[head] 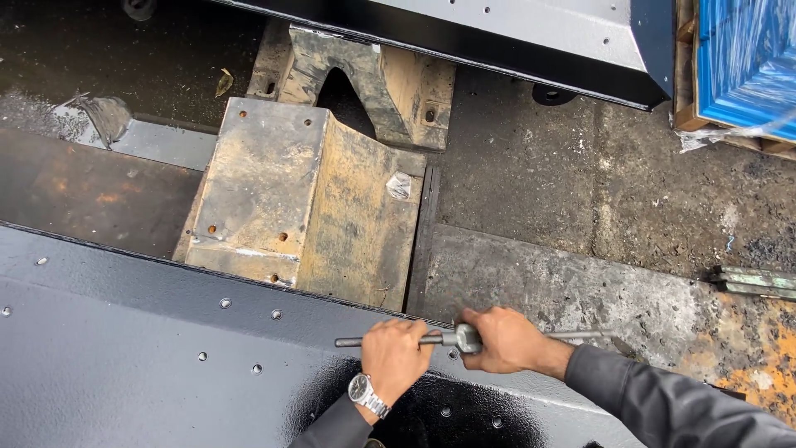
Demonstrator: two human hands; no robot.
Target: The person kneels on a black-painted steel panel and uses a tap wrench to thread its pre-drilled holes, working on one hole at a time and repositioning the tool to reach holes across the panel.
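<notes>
Grey steel fills both fists: the fingers of the left hand (395, 353) are wrapped around one long grey metal T-handle bar (390, 340), and those of the right hand (507, 340) are closed over its hub, at three o'clock from the left. The bar lies level across the edge of one black painted steel panel (124, 357) dotted with small holes. One silver wristwatch (366, 393) sits on the left wrist. Both forearms enter from five o'clock. Two rusty welded steel brackets (282, 199) stand on the concrete floor (597, 182) at twelve o'clock.

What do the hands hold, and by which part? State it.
Both grip one T-handle tool: the left hand on the left half of its crossbar, the right hand over the hub at the middle.
</notes>
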